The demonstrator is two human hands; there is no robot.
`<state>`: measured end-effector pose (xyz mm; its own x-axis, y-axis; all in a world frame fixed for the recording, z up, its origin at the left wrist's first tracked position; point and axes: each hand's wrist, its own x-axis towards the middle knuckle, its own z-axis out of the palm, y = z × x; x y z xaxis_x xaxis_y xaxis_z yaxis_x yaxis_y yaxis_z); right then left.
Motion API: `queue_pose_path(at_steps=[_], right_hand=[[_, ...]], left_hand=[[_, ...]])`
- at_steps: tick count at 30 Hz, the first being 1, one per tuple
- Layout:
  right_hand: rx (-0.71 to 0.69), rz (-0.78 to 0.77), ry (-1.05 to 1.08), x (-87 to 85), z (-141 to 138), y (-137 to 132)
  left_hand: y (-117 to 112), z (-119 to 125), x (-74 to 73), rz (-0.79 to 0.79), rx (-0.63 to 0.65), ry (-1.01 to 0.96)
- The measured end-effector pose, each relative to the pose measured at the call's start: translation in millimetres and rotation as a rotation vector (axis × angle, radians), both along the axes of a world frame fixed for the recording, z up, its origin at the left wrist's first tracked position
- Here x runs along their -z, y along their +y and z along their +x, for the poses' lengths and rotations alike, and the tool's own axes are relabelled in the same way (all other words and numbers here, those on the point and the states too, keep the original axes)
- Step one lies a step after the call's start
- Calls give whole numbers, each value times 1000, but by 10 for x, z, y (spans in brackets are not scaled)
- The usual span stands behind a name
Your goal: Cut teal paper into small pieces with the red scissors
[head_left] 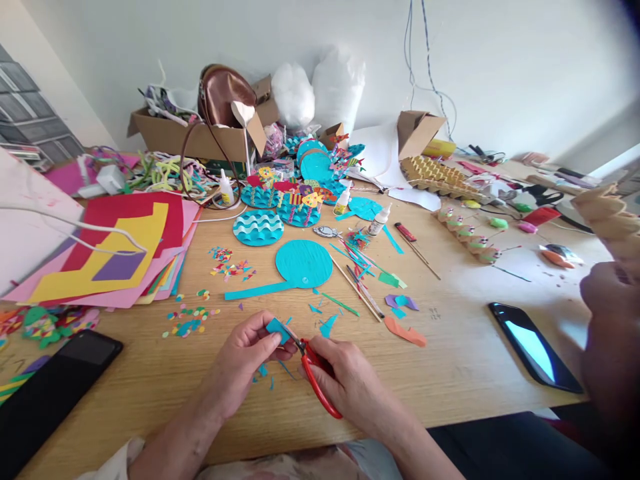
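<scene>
My left hand (245, 363) pinches a small teal paper piece (278, 330) just above the wooden table (450, 373). My right hand (353, 383) grips red-handled scissors (316, 379), and their blades meet the edge of that teal piece. Tiny teal offcuts (273, 380) lie under both hands. Just beyond them rests a teal paper disc with a long strip tail (303, 263).
A stack of coloured paper sheets (115, 250) lies at left, a dark phone (55, 387) at front left, another phone (533, 347) at right. Another person's hand (607, 313) holds an egg-carton piece at far right. Glue bottles, sticks, confetti and boxes crowd the back.
</scene>
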<state>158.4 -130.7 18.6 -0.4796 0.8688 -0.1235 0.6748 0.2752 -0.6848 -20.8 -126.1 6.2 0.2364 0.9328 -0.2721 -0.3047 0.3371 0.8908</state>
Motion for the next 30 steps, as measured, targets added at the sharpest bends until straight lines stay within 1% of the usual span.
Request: queue_pose_path(at_steps=[8, 16, 22, 30], right_hand=[[-7, 21, -11, 11, 7, -4], [-14, 17, -12, -14, -12, -8], [-22, 18, -3, -11, -4, -10], [-33, 10, 15, 15, 9, -27]], left_hand=[[12, 2, -16, -16, -10, -4], [-13, 17, -41, -21, 37, 22], [-36, 30, -74, -47, 48, 35], [-51, -5, -21, -35, 90, 20]])
